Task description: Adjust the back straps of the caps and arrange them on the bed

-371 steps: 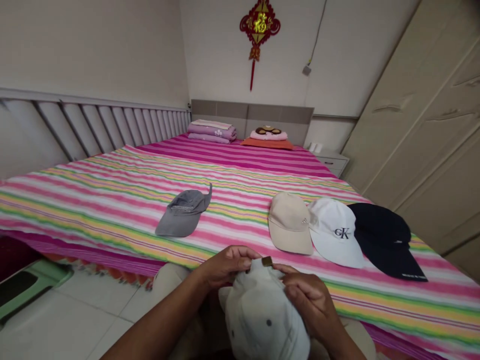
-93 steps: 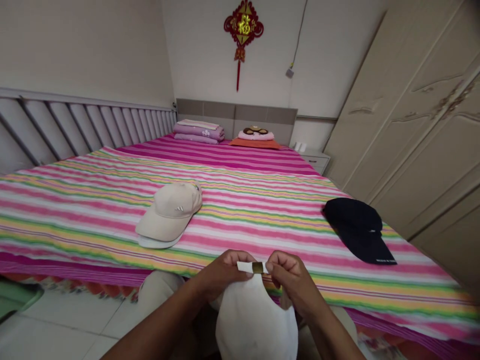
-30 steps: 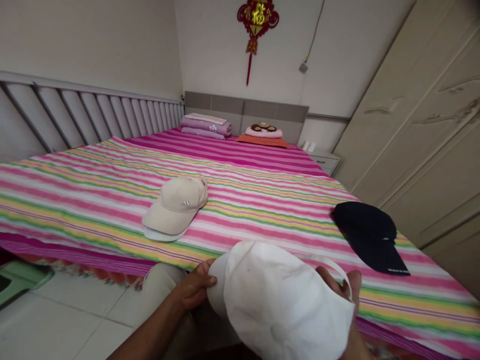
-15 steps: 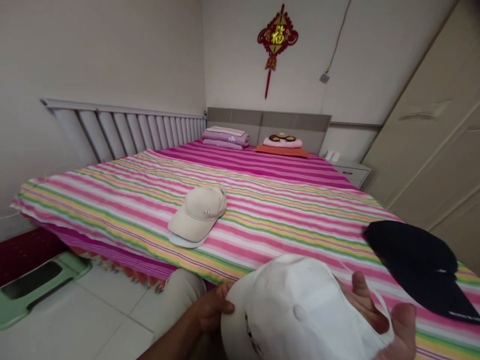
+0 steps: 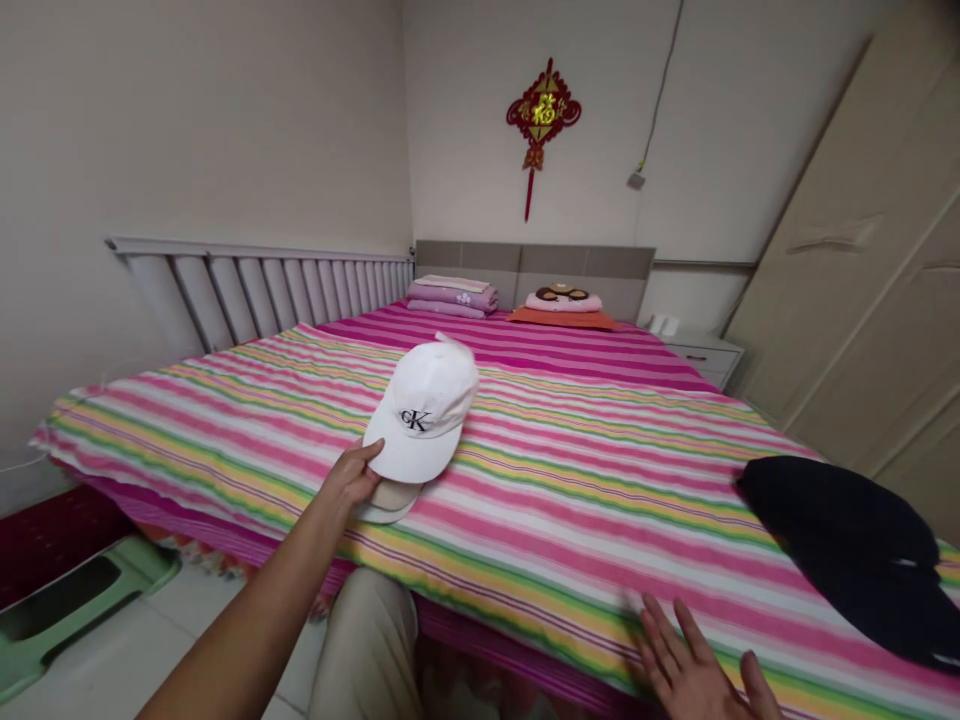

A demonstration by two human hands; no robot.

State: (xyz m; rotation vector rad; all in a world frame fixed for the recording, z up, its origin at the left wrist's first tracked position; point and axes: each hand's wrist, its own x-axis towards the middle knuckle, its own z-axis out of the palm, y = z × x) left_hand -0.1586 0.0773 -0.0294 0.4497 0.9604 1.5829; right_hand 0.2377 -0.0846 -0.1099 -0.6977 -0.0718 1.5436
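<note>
My left hand [image 5: 357,474] grips the brim of a white baseball cap [image 5: 439,385] with black letters on its front. That cap is over a beige cap [image 5: 395,493], of which only part of the brim shows, with a pale brim edge beneath it. Whether the white cap rests on the beige one or hovers just above it, I cannot tell. My right hand [image 5: 697,665] is open with fingers spread over the bed's near edge, holding nothing. To its right lies a black cap [image 5: 847,550] on the striped bedsheet [image 5: 555,500].
Folded purple bedding [image 5: 454,298] and a pink and orange pile [image 5: 562,310] sit by the headboard [image 5: 585,268]. A nightstand [image 5: 705,358] stands at the back right. On the floor at left is a green stool [image 5: 97,590]. A white railing [image 5: 262,290] borders the bed's left side.
My left hand has carried the white cap forward and left, over the beige cap. My right hand has let go of the white cap and opened.
</note>
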